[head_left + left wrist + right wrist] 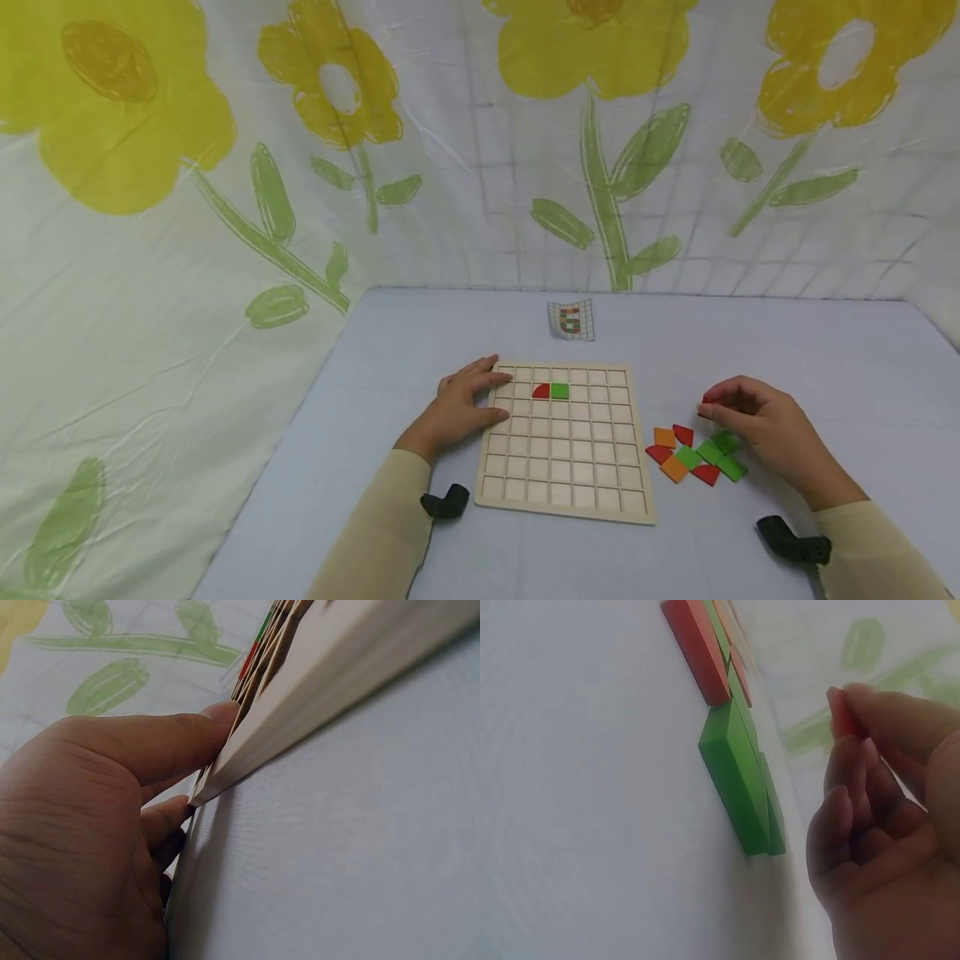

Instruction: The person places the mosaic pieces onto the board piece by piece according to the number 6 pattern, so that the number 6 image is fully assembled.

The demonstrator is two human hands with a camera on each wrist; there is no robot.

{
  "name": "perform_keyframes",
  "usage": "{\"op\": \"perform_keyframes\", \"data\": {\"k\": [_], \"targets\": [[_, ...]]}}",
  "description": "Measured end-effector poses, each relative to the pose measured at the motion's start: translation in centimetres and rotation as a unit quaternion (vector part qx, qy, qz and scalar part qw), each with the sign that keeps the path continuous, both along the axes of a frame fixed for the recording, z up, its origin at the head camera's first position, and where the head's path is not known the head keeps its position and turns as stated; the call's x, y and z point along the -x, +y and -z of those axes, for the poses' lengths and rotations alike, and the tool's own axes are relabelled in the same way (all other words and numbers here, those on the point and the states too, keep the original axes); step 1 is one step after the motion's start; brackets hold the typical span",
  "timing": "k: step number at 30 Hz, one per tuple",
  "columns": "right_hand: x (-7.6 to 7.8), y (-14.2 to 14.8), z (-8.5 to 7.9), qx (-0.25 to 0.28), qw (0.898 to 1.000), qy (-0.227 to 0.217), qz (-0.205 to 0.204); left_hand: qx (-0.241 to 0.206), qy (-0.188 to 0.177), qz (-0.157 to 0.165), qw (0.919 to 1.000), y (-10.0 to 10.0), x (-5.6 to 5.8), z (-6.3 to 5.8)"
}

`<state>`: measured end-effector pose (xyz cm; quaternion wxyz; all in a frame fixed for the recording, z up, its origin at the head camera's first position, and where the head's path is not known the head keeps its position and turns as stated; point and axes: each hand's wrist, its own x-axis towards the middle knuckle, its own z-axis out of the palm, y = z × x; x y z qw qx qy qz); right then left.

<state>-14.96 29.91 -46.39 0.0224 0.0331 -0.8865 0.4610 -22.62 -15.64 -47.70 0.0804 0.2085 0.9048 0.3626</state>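
A square-gridded wooden board (561, 450) lies flat on the table. A red quarter-round tile (542, 392) and a green square tile (559, 391) sit side by side near its top. My left hand (456, 408) rests on the board's left edge, thumb and fingertips touching the rim, fingers fairly straight. Between thumb and fingers, my right hand (765, 429) pinches a small red tile (845, 718), mostly covered by the fingertips. Just below and left of that hand is a loose group of tiles: green squares (687, 457), orange squares (674, 468) and red quarter-rounds (706, 475).
A small printed pattern card (572, 320) lies beyond the board, slightly curled. Behind the table (420, 333) hangs a flower-printed curtain (457, 208). Black wrist devices (793, 542) are at both sleeves.
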Motion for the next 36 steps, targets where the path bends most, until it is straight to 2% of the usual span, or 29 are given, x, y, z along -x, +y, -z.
{"op": "perform_keyframes", "data": {"k": [11, 22, 36], "targets": [[-0.2, -0.7, -0.5, 0.031, 0.999, 0.011, -0.005, -0.005, 0.000, -0.004, 1.0000, 0.0, -0.2, -0.1], [-0.5, -1.8, -1.0, 0.058, 0.998, 0.020, -0.033, -0.008, 0.002, 0.005, 0.9999, 0.0, -0.1, -0.3], [-0.7, -3.5, -1.8, 0.087, 0.995, 0.012, -0.052, -0.003, -0.002, -0.001, 1.0000, 0.0, 0.0, -0.2]]}}
